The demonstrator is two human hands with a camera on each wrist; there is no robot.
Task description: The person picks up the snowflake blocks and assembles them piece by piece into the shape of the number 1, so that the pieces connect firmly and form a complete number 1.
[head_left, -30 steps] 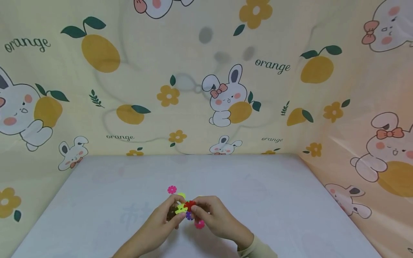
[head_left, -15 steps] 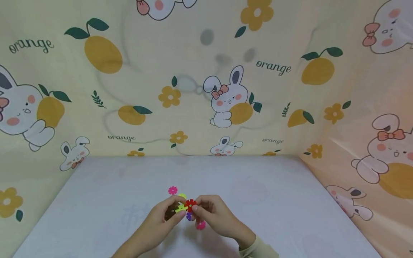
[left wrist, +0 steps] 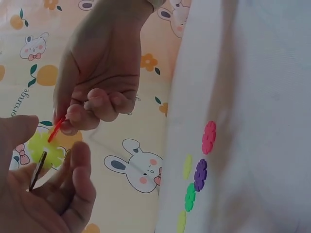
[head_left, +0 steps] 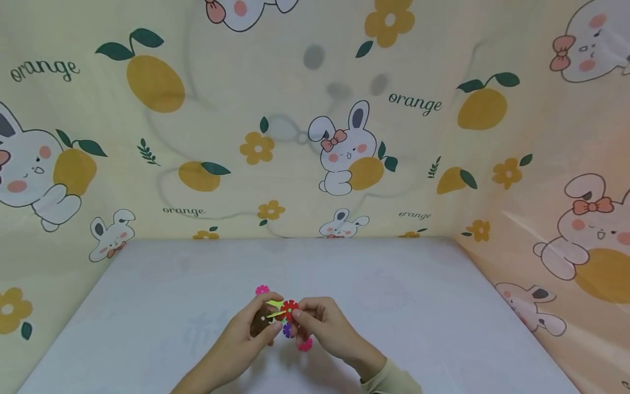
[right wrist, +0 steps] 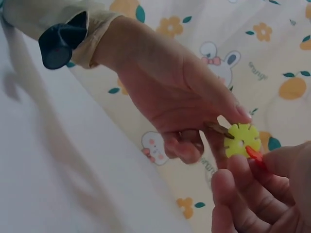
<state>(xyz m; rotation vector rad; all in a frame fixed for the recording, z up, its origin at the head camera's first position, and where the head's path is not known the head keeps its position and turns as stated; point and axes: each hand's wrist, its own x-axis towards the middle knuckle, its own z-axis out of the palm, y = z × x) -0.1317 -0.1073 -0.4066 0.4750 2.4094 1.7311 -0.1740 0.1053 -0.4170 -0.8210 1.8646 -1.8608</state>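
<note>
Low in the middle of the head view, my two hands meet over the table. My left hand (head_left: 241, 335) holds a yellow notched snowflake disc (left wrist: 46, 147), seen nearly edge-on from the head. A brown disc (left wrist: 38, 171) is slotted into the yellow one, within the left hand's fingers. Between right thumb and forefinger, my right hand (head_left: 336, 335) pinches a red disc (head_left: 290, 310). The red disc meets the yellow disc's rim; whether they are slotted together I cannot tell. In the right wrist view the red disc (right wrist: 254, 154) is partly hidden by fingers.
Loose discs lie on the white table (head_left: 418, 306) around and below the hands: pink (left wrist: 209, 138), purple (left wrist: 200, 175), green (left wrist: 190, 197) and yellow (left wrist: 187, 166). Another pink disc (head_left: 262, 290) lies just beyond the left hand. Patterned cloth (head_left: 295, 180) walls the table's back and sides.
The yellow disc has turned from nearly face-on to almost edge-on, while the red disc now faces the head camera more fully. Both hands stay in nearly the same place.
</note>
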